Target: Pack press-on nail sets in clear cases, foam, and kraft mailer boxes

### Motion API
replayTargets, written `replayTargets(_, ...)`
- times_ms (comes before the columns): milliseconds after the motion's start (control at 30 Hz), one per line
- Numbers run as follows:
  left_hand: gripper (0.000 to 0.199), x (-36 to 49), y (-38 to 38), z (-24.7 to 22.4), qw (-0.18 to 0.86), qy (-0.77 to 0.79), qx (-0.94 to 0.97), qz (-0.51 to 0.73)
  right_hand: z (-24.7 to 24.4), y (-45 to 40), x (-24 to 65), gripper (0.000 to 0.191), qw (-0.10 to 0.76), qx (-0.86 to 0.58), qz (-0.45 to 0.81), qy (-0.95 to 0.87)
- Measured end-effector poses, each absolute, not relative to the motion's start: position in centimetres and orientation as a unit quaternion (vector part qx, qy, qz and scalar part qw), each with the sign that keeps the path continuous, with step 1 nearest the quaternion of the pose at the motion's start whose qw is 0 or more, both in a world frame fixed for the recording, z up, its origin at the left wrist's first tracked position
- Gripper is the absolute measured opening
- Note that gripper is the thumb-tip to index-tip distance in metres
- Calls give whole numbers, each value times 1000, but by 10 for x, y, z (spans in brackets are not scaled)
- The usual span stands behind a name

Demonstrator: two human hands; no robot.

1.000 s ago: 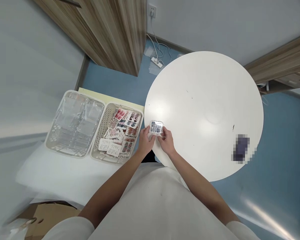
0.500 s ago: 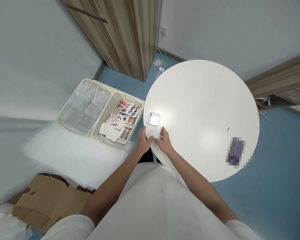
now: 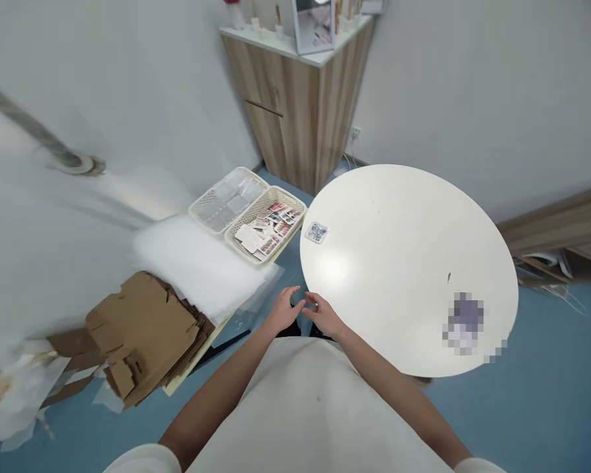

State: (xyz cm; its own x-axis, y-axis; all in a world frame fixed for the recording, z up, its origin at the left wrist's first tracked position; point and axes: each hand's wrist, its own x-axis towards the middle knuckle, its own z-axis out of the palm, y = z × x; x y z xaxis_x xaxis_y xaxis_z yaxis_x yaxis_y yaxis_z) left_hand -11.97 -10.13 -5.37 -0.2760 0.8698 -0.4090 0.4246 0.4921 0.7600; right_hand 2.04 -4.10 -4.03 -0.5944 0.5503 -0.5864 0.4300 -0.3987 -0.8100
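Observation:
A small clear square case [image 3: 317, 232] with a bluish patterned content lies on the left edge of the round white table [image 3: 404, 263]. Nearer my body, my left hand [image 3: 284, 311] hovers off the table's edge with its fingers apart and nothing in it. Beside it, my right hand [image 3: 324, 315] is also open and holds nothing, near the table's front left edge. The fingertips of both hands come close together. Neither hand touches the case.
Left of the table stand a basket of printed cards [image 3: 266, 230] and a basket of clear packages [image 3: 229, 197]. White sheets [image 3: 197, 263] and flattened cardboard [image 3: 145, 328] lie nearer. A blurred purple object [image 3: 465, 318] is at the table's right. A wooden cabinet [image 3: 295, 112] stands behind.
The view has tilted up and shows more of the cabinet. My hands are now farther from the case and off the table's edge. The case now shows a bluish pattern instead of glare.

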Motion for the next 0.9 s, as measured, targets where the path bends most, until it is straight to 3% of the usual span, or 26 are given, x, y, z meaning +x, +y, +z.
replayTargets(533,44,-229,-220,-26,298,818,271,411,-48,-97,-122,39,-35,-257,665,-700)
replayTargets(733,47,-246,-218,-33,326,795,272,433,-52,-108,-134,38,-112,-238,623,-737)
replayTargets(900,52,-268,-209,-28,394,766,233,451,-48,-76,-143,48,-102,-286,531,-791)
